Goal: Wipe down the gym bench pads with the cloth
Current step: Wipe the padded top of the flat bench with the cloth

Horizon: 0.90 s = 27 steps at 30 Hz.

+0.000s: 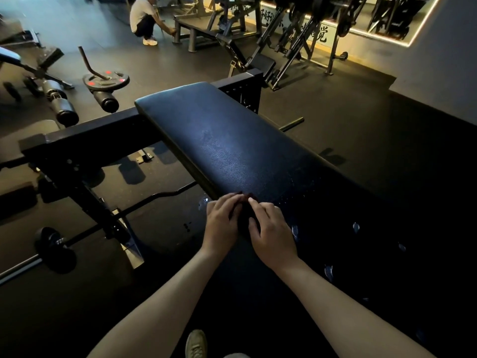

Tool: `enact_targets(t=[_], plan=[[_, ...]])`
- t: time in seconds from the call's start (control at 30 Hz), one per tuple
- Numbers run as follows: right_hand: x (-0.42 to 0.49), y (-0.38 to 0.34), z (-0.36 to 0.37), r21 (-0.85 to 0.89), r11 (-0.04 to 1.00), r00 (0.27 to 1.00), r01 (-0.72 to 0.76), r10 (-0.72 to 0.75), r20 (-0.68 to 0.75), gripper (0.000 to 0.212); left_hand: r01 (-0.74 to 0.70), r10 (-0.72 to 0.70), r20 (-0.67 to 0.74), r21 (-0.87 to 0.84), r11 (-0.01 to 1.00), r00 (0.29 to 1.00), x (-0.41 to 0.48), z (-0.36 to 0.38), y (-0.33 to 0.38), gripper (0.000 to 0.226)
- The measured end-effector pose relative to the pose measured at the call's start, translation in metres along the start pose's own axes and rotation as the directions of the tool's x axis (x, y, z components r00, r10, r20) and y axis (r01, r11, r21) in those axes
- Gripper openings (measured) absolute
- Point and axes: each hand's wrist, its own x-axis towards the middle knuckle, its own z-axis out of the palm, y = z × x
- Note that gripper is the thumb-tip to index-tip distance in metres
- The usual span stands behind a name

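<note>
A long black leather bench pad (pixel 222 140) runs from the upper middle toward the lower right, with small wet spots on its near part. Both hands sit side by side at its left edge. Between them lies a dark cloth (pixel 242 215), barely distinct from the pad in the dim light. My left hand (pixel 222 223) holds its left side with curled fingers. My right hand (pixel 273 236) grips its right side, fingers bent over it.
The bench's black steel frame (pixel 85 140) crosses behind the pad on the left. A barbell (pixel 54 249) with dark plates lies on the floor at the lower left. A weight plate (pixel 105 80) and roller pads are beyond. A person (pixel 144 19) crouches far back by machines.
</note>
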Motion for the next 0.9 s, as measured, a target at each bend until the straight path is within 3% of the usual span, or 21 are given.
enact_targets(t=[0.07, 0.17, 0.33, 0.63, 0.77, 0.83, 0.9], plan=[[0.0, -0.001, 0.001, -0.024, 1.0, 1.0, -0.008, 0.008, 0.005, 0.046, 0.127, -0.128, -0.066, -0.023, 0.992, 0.99, 0.011, -0.001, -0.001, 0.03], [0.0, -0.002, 0.0, 0.008, 1.0, 1.0, -0.024, 0.024, -0.016, 0.043, 0.254, -0.254, 0.02, -0.015, 0.967, 0.967, 0.011, 0.013, 0.006, 0.039], [-0.005, 0.004, -0.007, 0.096, 0.995, 0.997, -0.038, 0.043, -0.056, 0.04, 0.14, -0.14, -0.006, -0.024, 0.99, 0.99, -0.021, 0.023, 0.019, 0.035], [-0.019, 0.014, -0.017, -0.012, 1.0, 0.999, -0.029, 0.028, -0.034, 0.044, 0.041, -0.041, -0.017, -0.039, 0.998, 0.999, -0.045, 0.02, 0.03, 0.033], [-0.018, 0.013, -0.017, -0.056, 0.998, 1.0, 0.011, -0.01, 0.007, 0.041, 0.191, -0.195, -0.117, -0.05, 0.98, 0.974, -0.017, 0.014, 0.018, 0.034], [-0.017, 0.013, -0.016, -0.055, 0.998, 1.0, -0.006, 0.007, 0.008, 0.042, 0.279, -0.283, -0.088, -0.048, 0.959, 0.955, -0.008, 0.019, 0.013, 0.038], [-0.017, 0.012, -0.016, -0.035, 0.999, 1.0, -0.026, 0.026, 0.005, 0.044, 0.273, -0.275, -0.044, -0.045, 0.961, 0.961, -0.011, 0.024, 0.014, 0.04]])
